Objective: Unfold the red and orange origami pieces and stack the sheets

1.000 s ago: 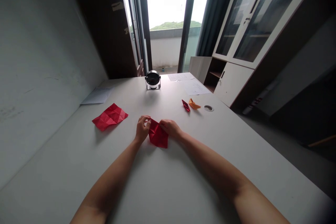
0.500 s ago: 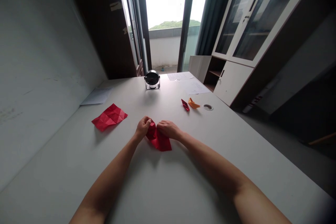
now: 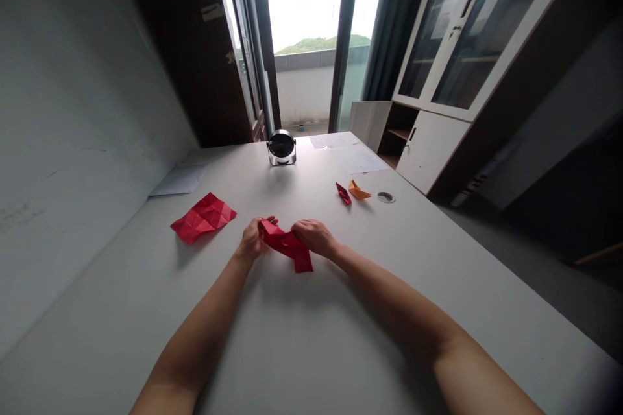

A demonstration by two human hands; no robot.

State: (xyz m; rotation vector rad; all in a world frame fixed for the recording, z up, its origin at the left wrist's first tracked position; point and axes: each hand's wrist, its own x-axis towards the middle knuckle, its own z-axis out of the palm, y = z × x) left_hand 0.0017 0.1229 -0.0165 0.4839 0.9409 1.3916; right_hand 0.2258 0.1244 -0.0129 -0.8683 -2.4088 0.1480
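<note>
A partly folded sheet of red paper is stretched between my two hands just above the white table. My left hand grips its left end, with some fingers reaching behind the paper. On the other side, the curled fingers of my right hand pinch the right part, and a flap hangs down below them. A second red sheet, creased all over, lies opened out to the left of my hands. Beyond my right hand sit a small red folded paper boat and an orange paper boat.
A round black device on a metal stand stands at the table's far end. White papers lie at the left by the wall, with more sheets at the far right. A cable-hole ring is near the right edge.
My left hand has shifted left and turned more open, drawing the red paper into a longer, narrower shape. My right hand has stayed nearly in place.
</note>
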